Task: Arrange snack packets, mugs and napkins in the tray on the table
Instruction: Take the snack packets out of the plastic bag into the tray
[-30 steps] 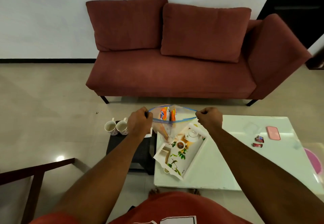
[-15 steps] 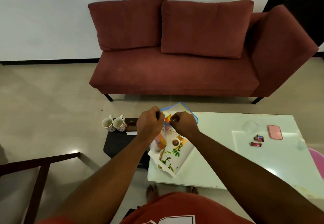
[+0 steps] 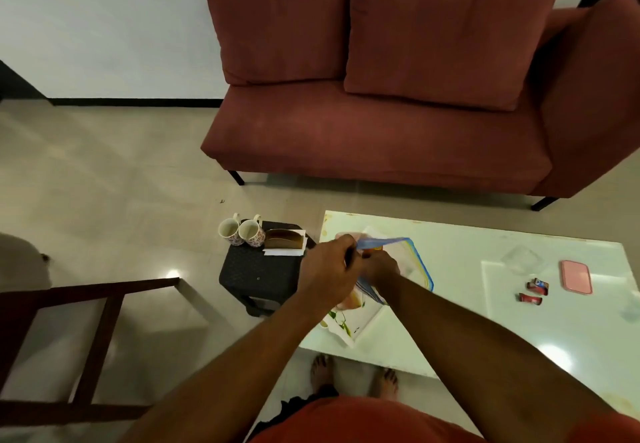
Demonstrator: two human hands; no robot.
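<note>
My left hand [image 3: 327, 271] and my right hand [image 3: 381, 267] meet over the white floral tray [image 3: 349, 325] at the near left corner of the white table [image 3: 485, 307]. Both grip a clear zip bag [image 3: 412, 259] with a blue rim; a bit of orange snack packet shows inside it. Most of the tray is hidden under my hands and the bag. Two floral mugs [image 3: 240, 231] stand on a small black stool [image 3: 263, 269] left of the table, beside a brown napkin holder [image 3: 284, 239] on white napkins.
On the table's right lie two small red wrappers [image 3: 533, 292], a pink flat case [image 3: 576, 277] and a clear lid [image 3: 523, 259]. A red sofa [image 3: 381, 96] stands behind. A dark wooden chair frame [image 3: 86, 338] is at the near left. My bare feet show under the table's edge.
My hands, spread wide holding the bag's mouth open a second ago, have come together and dropped lower over the tray. The bag now hangs folded to the right.
</note>
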